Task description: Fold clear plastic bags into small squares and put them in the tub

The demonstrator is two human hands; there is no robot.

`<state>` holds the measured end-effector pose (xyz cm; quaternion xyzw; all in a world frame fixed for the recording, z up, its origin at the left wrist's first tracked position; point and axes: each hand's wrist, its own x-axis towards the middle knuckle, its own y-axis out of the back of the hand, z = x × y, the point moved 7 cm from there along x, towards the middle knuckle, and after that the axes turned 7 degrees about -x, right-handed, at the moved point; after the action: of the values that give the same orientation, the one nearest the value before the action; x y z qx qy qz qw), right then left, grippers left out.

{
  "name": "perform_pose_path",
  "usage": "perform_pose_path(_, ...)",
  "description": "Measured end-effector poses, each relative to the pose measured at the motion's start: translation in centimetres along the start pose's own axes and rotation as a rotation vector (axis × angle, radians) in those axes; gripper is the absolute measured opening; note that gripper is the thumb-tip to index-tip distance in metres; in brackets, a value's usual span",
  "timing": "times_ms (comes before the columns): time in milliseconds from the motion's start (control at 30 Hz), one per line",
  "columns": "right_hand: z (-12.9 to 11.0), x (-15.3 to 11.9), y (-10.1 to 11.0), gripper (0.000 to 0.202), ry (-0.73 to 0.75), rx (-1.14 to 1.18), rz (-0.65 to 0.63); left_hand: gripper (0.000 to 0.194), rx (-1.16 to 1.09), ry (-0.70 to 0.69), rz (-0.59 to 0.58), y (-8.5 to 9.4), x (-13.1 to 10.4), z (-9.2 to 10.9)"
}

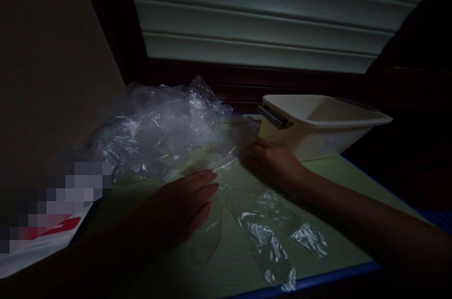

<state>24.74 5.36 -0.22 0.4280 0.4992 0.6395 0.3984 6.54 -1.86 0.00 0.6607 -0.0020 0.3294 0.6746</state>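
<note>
Clear crumpled plastic bags (158, 125) are heaped at the back left of a pale green table (339, 195). More thin clear plastic (264, 242) lies spread toward the front edge. My left hand (190, 205) is over the middle of the table, fingers apart, beside the flattened plastic, with nothing visible in it. My right hand (264, 157) is by the near left corner of the white bin, its fingers curled down at the edge of the plastic; what they hold, if anything, is hidden in shadow.
A white plastic bin (303, 139) with a grey handle stands at the back right of the table. Behind is a dark-framed panel with pale slats (247, 21). A white and red item (52, 238) lies at the left. The table has a blue front edge.
</note>
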Motion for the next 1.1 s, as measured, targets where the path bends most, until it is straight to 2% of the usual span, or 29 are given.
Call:
perform_pose_path(167,-0.6,-0.9,2.2,0.039,0.073,0.041,0.236,0.038,-0.032,0.036,-0.079,-0.5,-0.1,-0.5)
perform_pose_path(267,-2.7,-2.4,2.9,0.051,0.259,0.163,0.335,0.041,-0.022,0.062,-0.094,-0.6,-0.2,-0.6)
perform_pose_path(333,-4.5,-3.4,2.3,0.062,0.397,0.233,0.286,0.043,-0.015,0.065,-0.101,-0.7,-0.5,-0.6)
perform_pose_path(400,-5.8,-4.0,1.0,0.069,0.46,0.253,0.146,0.044,0.002,0.077,-0.135,-1.2,-0.8,-0.7)
perform_pose_path(467,-6.2,-4.1,-0.4,0.073,0.446,0.247,0.001,0.045,0.015,0.082,-0.157,-1.5,-1.2,-0.9)
perform_pose_path(533,-5.9,-3.8,-1.2,0.075,0.402,0.233,-0.091,0.048,0.01,0.075,-0.162,-1.7,-1.4,-1.0)
perform_pose_path(767,-4.0,-3.5,-1.5,0.079,0.3,0.166,-0.211,0.052,0.002,0.09,-0.18,-1.5,-1.5,-1.1)
perform_pose_path(900,-3.5,-4.0,-1.6,0.078,0.267,0.113,-0.153,0.052,0.01,0.085,-0.172,-1.3,-1.6,-0.8)
perform_pose_path(967,-3.7,-4.1,-1.2,0.078,0.264,0.076,-0.084,0.052,0.032,0.072,-0.164,-1.3,-1.7,-0.7)
perform_pose_path(1033,-4.2,-4.1,0.0,0.074,0.272,0.071,0.053,0.05,0.044,0.063,-0.138,-1.3,-1.7,-0.6)
perform_pose_path(1100,-5.0,-4.4,1.9,0.062,0.322,0.132,0.217,0.048,0.033,0.052,-0.097,-1.2,-1.6,-0.5)
